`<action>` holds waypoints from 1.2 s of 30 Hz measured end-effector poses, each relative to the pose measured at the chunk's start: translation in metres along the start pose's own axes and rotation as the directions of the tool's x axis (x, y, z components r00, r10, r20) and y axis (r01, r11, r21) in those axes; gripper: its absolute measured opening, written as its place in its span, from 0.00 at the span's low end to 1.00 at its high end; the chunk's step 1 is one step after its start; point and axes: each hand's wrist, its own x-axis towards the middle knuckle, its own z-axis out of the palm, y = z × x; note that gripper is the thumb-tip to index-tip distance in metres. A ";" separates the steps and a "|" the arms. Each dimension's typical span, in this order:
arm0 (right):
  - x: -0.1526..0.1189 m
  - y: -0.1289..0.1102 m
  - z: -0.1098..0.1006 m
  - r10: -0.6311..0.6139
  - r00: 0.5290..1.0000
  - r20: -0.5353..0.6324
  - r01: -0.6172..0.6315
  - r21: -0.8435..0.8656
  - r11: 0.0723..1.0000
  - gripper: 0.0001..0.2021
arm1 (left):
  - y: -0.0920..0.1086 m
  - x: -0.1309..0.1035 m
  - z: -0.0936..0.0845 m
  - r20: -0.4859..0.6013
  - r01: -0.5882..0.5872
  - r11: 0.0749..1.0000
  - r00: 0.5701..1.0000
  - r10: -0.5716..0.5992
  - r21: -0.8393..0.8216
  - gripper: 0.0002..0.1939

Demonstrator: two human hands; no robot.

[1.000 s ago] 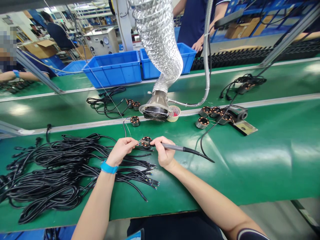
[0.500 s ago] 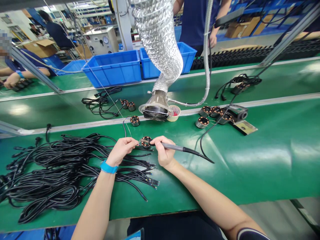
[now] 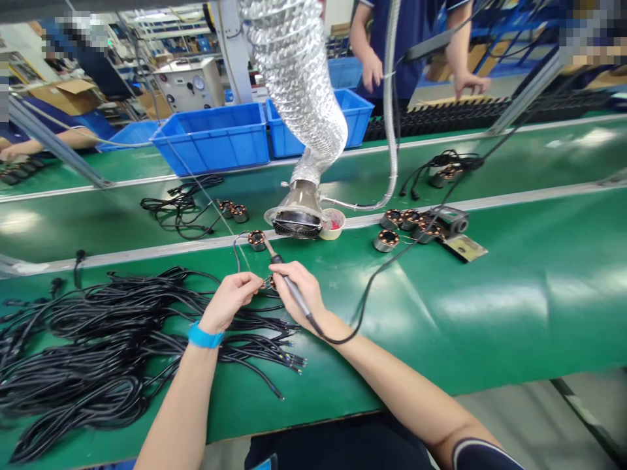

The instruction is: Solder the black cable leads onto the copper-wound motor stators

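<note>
My right hand [image 3: 300, 292] is closed around the grey handle of a soldering iron [image 3: 296, 295], whose tip points up and left, reaching close to a copper-wound stator [image 3: 257, 239] by the metal strip. Whether the tip touches it I cannot tell. My left hand [image 3: 232, 297], with a blue wristband, pinches a thin wire [image 3: 243, 261] that slants down from above. Another stator [image 3: 272, 282] lies between my hands, mostly hidden by my right fingers. Black cables [image 3: 112, 326] are heaped to the left, their stripped ends beneath my left hand.
A fume extractor nozzle [image 3: 298, 219] hangs ahead, beside a tape roll [image 3: 334, 225]. Several stators [image 3: 386, 239] and a metal holder [image 3: 453, 222] stand to the right. Blue bins [image 3: 213, 140] line the back. A co-worker's hand [image 3: 470, 81] is over a row of black parts.
My right hand has turned the soldering iron from pointing left at the near stator to pointing up toward the farther one. My left hand keeps its pinch. The co-worker's arms have moved.
</note>
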 end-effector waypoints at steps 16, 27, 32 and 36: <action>-0.002 0.009 0.011 -0.018 0.957 0.290 0.052 -0.108 0.993 0.23 | -0.005 -0.004 -0.003 0.048 -0.067 0.986 0.997 0.061 0.154 0.16; -0.011 0.015 0.014 -0.068 0.971 0.229 0.087 -0.078 0.993 0.20 | 0.003 -0.002 -0.003 0.141 -0.148 0.980 0.982 0.128 0.137 0.13; -0.015 0.018 0.015 -0.075 0.980 0.183 0.085 -0.049 0.995 0.19 | 0.005 -0.001 -0.002 0.175 -0.118 0.988 0.980 0.099 0.099 0.15; -0.016 0.018 0.015 -0.103 0.975 0.197 0.119 -0.070 0.990 0.20 | 0.000 0.003 -0.002 0.168 -0.092 0.995 0.982 0.082 0.048 0.17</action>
